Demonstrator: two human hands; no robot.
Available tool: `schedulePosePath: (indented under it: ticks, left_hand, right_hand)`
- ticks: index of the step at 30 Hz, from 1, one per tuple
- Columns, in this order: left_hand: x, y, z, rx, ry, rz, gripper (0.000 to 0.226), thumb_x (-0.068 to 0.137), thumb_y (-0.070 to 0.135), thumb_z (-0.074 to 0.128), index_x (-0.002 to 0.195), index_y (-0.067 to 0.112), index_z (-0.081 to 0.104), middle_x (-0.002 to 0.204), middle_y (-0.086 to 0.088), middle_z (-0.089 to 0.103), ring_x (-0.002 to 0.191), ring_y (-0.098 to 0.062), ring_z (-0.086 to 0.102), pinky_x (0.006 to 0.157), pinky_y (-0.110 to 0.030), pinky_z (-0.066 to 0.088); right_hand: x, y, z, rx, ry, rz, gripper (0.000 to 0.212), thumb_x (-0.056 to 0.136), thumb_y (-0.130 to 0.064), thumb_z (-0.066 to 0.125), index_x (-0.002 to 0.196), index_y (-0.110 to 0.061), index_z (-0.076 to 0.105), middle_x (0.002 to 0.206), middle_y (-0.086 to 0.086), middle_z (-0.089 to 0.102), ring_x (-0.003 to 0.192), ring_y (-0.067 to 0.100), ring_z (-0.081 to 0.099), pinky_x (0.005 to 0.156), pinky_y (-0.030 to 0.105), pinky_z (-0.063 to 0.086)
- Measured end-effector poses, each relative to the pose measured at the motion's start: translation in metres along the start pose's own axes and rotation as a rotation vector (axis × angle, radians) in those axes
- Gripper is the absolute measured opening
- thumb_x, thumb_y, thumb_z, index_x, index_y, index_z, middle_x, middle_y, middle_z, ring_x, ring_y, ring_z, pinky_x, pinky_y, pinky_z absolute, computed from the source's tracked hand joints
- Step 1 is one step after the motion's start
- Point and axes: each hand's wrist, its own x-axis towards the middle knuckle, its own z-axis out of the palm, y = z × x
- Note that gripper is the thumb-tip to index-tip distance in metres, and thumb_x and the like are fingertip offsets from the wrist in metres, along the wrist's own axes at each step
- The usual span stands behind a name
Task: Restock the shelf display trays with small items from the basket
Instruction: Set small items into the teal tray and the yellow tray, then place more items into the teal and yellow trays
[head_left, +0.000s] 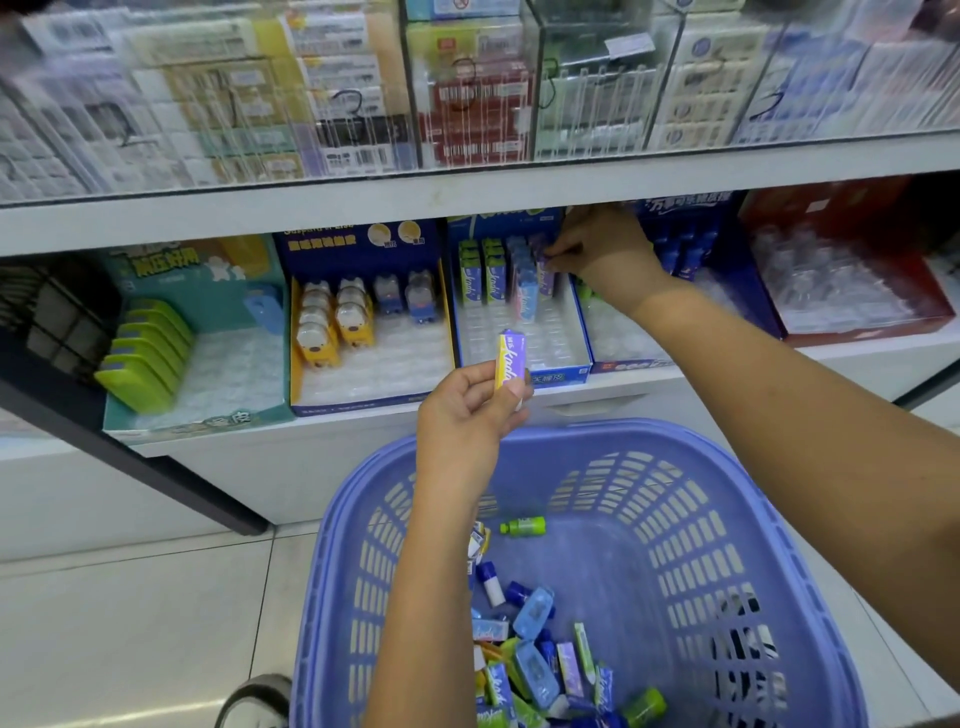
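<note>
My left hand (470, 410) holds a small yellow-and-purple eraser pack (510, 359) upright, just in front of the blue display tray (576, 358). My right hand (602, 249) reaches deep into that tray and pinches a purple pack (545, 273) at the right end of its back row. Green, blue and purple packs stand in that row. Below, the purple basket (769, 561) holds several loose small items (540, 670) at its bottom.
A yellow-edged tray with bear-shaped items (332, 325) stands left of the blue tray, then a teal tray with green items (145, 358). A red tray (852, 291) stands at the right. An upper shelf edge (467, 202) overhangs the trays. A shoe (257, 699) is beside the basket.
</note>
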Motion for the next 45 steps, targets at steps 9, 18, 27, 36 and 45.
schedulePosePath:
  ticks: [9, 18, 27, 36, 45]
  left_hand:
    - [0.010, 0.001, 0.006, 0.106, 0.085, 0.132, 0.011, 0.088, 0.011, 0.065, 0.099, 0.013, 0.065, 0.087, -0.004, 0.068, 0.079, -0.014, 0.067, 0.071, -0.018, 0.056]
    - [0.021, -0.007, 0.017, 0.929, -0.032, 0.363, 0.045, 0.097, 0.026, 0.051, 0.140, 0.015, 0.044, 0.145, 0.001, 0.045, 0.135, -0.012, 0.037, 0.104, -0.015, 0.027]
    - [0.022, -0.019, 0.014, 1.221, -0.169, 0.389, 0.056, 0.097, 0.023, 0.049, 0.148, 0.011, 0.029, 0.156, -0.002, 0.025, 0.146, -0.016, 0.014, 0.118, -0.025, 0.008]
    - [0.023, -0.020, 0.012, 1.219, -0.176, 0.402, 0.057, 0.097, 0.024, 0.048, 0.148, 0.011, 0.028, 0.156, -0.002, 0.024, 0.146, -0.017, 0.013, 0.119, -0.027, 0.009]
    - [0.022, -0.021, 0.006, 1.209, -0.223, 0.424, 0.054, 0.098, 0.025, 0.048, 0.148, 0.013, 0.030, 0.156, 0.001, 0.026, 0.145, -0.014, 0.015, 0.114, -0.018, 0.008]
  right_hand:
    - [-0.047, -0.031, -0.025, 0.594, -0.108, 0.097, 0.021, 0.087, -0.021, 0.065, 0.107, -0.013, 0.066, 0.100, 0.010, 0.068, 0.085, 0.017, 0.064, 0.071, 0.018, 0.049]
    - [-0.053, -0.021, -0.028, 0.639, 0.197, 0.169, 0.016, 0.082, -0.005, 0.068, 0.098, -0.002, 0.069, 0.094, 0.015, 0.071, 0.082, 0.015, 0.066, 0.080, 0.023, 0.052]
    - [-0.018, -0.009, -0.021, 0.555, 0.187, 0.215, 0.019, 0.085, -0.013, 0.066, 0.103, -0.006, 0.068, 0.101, 0.003, 0.068, 0.092, 0.010, 0.059, 0.077, 0.009, 0.041]
    - [-0.016, -0.005, -0.006, 0.161, 0.025, 0.050, 0.021, 0.087, -0.016, 0.064, 0.106, -0.011, 0.070, 0.107, 0.008, 0.069, 0.099, 0.019, 0.062, 0.078, 0.014, 0.037]
    - [-0.009, -0.017, -0.007, 0.011, -0.123, 0.140, 0.027, 0.088, -0.020, 0.064, 0.112, -0.012, 0.068, 0.119, 0.006, 0.066, 0.110, 0.021, 0.059, 0.071, 0.010, 0.031]
